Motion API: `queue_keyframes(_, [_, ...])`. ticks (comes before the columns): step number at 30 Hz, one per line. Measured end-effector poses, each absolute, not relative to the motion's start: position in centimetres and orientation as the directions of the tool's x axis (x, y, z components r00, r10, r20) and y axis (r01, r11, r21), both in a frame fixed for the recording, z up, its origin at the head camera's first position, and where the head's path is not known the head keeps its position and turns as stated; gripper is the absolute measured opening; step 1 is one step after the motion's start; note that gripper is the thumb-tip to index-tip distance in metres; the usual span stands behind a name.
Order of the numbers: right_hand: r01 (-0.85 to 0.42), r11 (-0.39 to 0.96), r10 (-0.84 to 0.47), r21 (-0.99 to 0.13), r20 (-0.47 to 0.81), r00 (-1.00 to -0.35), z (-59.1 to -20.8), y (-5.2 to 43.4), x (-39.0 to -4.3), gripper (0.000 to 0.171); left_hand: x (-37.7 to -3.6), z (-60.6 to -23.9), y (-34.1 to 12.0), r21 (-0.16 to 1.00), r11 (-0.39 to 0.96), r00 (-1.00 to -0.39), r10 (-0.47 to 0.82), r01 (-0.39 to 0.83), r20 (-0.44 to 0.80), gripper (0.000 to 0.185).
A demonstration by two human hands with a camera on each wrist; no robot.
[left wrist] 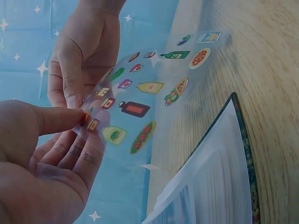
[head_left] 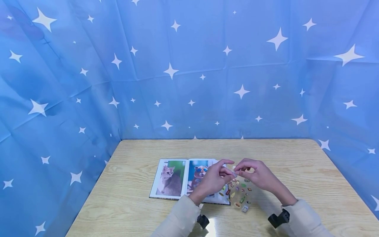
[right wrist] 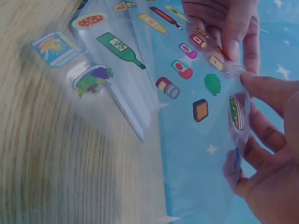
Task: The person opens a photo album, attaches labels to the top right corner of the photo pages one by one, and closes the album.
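A clear sticker sheet (head_left: pixel 240 193) with several small food and bottle stickers is held tilted above the table, its lower end near the wood. My left hand (head_left: pixel 228 171) pinches the sheet's upper edge between thumb and fingers; in the left wrist view the thumb of my left hand (left wrist: pixel 70 122) presses on the sticker sheet (left wrist: pixel 140 100) over the fingers behind it. My right hand (head_left: pixel 242 171) pinches the same edge right beside it, and my right hand (right wrist: pixel 254 128) has its fingers behind the sticker sheet (right wrist: pixel 187 70). The two hands' fingertips almost touch.
An open photo album (head_left: pixel 174 179) lies flat under my left hand, showing a cat photo and a dog in sunglasses. The album's edge (left wrist: pixel 229 158) rises close to the sheet. The wooden table (head_left: pixel 296 164) is enclosed by blue star-patterned curtains (head_left: pixel 189 65).
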State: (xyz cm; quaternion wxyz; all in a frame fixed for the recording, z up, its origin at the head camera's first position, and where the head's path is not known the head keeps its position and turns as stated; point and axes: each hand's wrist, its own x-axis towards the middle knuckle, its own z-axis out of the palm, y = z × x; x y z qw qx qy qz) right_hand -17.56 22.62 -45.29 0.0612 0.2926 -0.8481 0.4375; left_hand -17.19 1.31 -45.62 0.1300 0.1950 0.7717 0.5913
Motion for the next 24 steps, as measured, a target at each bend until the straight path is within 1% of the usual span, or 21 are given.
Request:
queue_keyframes(9, [-0.523, 0.454, -0.446, -0.722, 0.324, -0.835, -45.10, 22.49, -17.30, 0.018, -17.15, -45.73, 1.41, 0.953, 0.261, -0.898, 0.439, 0.155, 0.026, 0.046])
queue_keyframes(16, [-0.558, 0.481, -0.439, -0.676, 0.365, -0.821, -45.14, 22.77, -17.38, 0.018, -17.10, -45.85, 1.44, 0.948, 0.291, -0.909, 0.416, 0.126, -0.007, 0.047])
queue_keyframes(20, [-0.565, 0.466, -0.446, -0.681, 0.371, -0.814, -45.18, 22.89, -17.39, 0.018, -17.16, -45.98, 1.54, 0.945, 0.304, -0.912, 0.411, 0.122, -0.015, 0.046])
queue_keyframes(24, [-0.580, 0.475, -0.436, -0.662, 0.396, -0.808, -45.26, 22.91, -17.39, 0.022, -17.22, -46.14, 1.86, 0.949, 0.298, -0.910, 0.414, 0.103, -0.031, 0.046])
